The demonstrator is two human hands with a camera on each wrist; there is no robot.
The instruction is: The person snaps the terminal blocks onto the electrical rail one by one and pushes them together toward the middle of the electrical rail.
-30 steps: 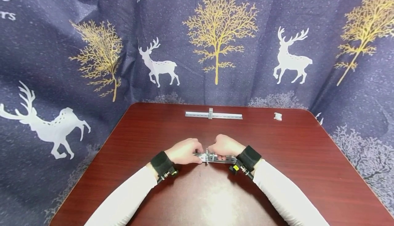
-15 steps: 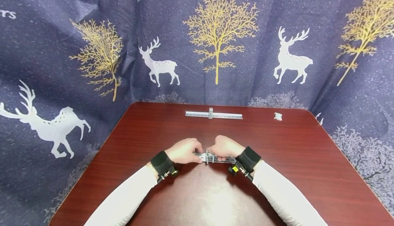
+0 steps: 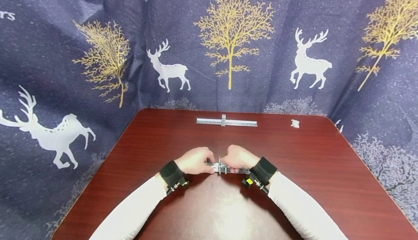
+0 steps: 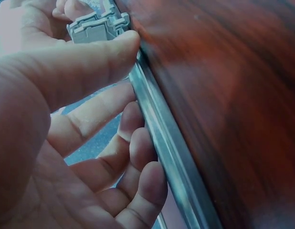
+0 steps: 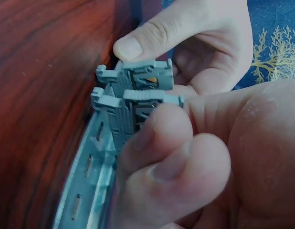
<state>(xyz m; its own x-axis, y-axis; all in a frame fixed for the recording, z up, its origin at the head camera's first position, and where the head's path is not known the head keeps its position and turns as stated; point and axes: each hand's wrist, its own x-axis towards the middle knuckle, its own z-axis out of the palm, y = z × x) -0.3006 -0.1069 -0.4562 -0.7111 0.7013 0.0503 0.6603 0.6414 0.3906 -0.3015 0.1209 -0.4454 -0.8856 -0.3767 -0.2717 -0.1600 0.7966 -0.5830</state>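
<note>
A slotted metal DIN rail (image 3: 242, 171) lies crosswise between my hands, with two grey terminal blocks standing side by side near its middle. My left hand (image 3: 194, 161) grips the rail on the left, thumb on one edge and curled fingers along the other; in the left wrist view the rail (image 4: 162, 129) runs past the fingertips. My right hand (image 3: 240, 157) pinches the nearer terminal block (image 5: 150, 98), its curled fingers partly hiding it in the right wrist view. A narrow gap parts it from the other terminal block (image 5: 154, 76), beside the left thumb.
At the back of the reddish-brown table (image 3: 169, 134) lies another metal rail (image 3: 241, 123) with grey blocks (image 3: 223, 120) at its middle. A small white part (image 3: 295, 123) sits at the back right. A printed deer-and-tree curtain (image 3: 202, 84) hangs behind the table.
My right hand and the terminal block it pinches have shifted very slightly left, towards the other block. The left hand stays in place on the rail.
</note>
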